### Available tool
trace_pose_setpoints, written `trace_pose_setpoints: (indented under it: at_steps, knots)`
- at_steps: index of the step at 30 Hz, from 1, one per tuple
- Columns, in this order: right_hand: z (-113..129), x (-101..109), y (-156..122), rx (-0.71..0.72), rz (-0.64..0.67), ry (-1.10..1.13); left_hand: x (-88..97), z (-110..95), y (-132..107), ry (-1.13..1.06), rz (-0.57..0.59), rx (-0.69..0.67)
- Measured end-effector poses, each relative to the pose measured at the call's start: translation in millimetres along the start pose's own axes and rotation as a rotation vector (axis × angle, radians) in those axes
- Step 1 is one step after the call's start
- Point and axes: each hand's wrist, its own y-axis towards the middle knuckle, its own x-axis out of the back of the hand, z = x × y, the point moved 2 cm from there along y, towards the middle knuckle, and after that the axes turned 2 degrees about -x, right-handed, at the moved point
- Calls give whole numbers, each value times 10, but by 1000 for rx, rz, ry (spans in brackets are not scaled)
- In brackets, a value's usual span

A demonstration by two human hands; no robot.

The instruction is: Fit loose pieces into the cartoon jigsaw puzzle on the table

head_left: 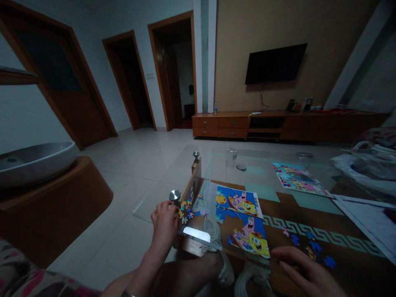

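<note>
My left hand (164, 225) is at the left edge of the glass table, its fingers curled beside a heap of loose jigsaw pieces (186, 209). Whatever its fingertips hold, if anything, is hidden. A partly assembled jigsaw puzzle (254, 237) with cartoon figures lies near the front edge, with a gap in its upper left. Just behind it is a printed reference picture (239, 201) of the same scene. To the puzzle's right, my right hand (305, 268) rests with bent fingers, thumb and forefinger apart. Several blue loose pieces (315, 246) are scattered beyond that hand.
Farther back on the glass stand a clear glass (232, 158) and a round lid (241, 167). Colourful cartoon sheets (300, 179), a white paper (368, 222) and a plastic bag (368, 165) lie toward the right. A metal knob (175, 195) rises beside my left hand.
</note>
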Motion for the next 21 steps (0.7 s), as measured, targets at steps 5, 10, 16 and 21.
trace_pose_setpoints:
  at_steps: [5, 10, 16, 21]
  knots:
    - [-10, 2, 4, 12, 1, -22, 1, 27, 4, 20, 15, 16]
    - [-61, -14, 13, 19, 4, -28, -32, 21, 3, 23, 29, 7]
    - [-49, -18, 13, 24, -21, -13, -86, 12, -2, 30, 29, -6]
    - [49, 18, 12, 14, -18, 1, -135, -67, 107, 23, 15, -42]
